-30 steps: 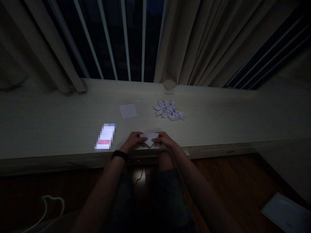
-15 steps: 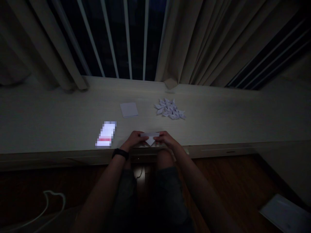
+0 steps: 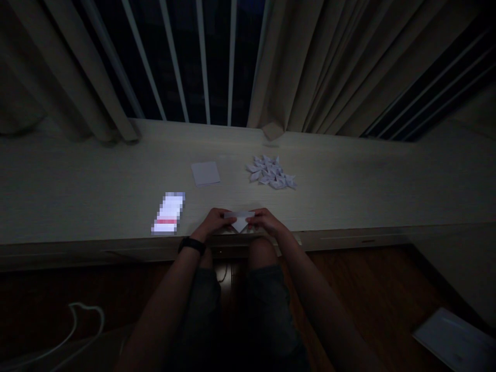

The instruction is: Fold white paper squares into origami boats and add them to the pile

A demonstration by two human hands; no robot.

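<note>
Between my hands, at the near edge of the pale ledge, is a folded sheet of white paper [image 3: 240, 223] with a straight top edge and a point toward me. My left hand [image 3: 214, 221] pinches its left side, thumb on top. On its right side my right hand [image 3: 265, 220] grips it the same way. The undersides of my fingers are hidden by the paper. Beyond it lies a pile of small folded paper pieces [image 3: 272, 173] with pointed tips. A flat stack of square white paper [image 3: 205, 173] rests to the left of that pile.
A lit phone [image 3: 169, 213], its screen blurred, lies on the ledge [image 3: 360, 191] left of my hands. Curtains [image 3: 310, 67] and a barred window stand behind. My knees are under the ledge's front edge. A white cable [image 3: 87, 308] and a pale flat object [image 3: 455, 338] are lower down.
Both hands keep their hold on the folded paper, with at most a tiny shift of the fingers. The view has tilted very slightly and my knees have shifted a little.
</note>
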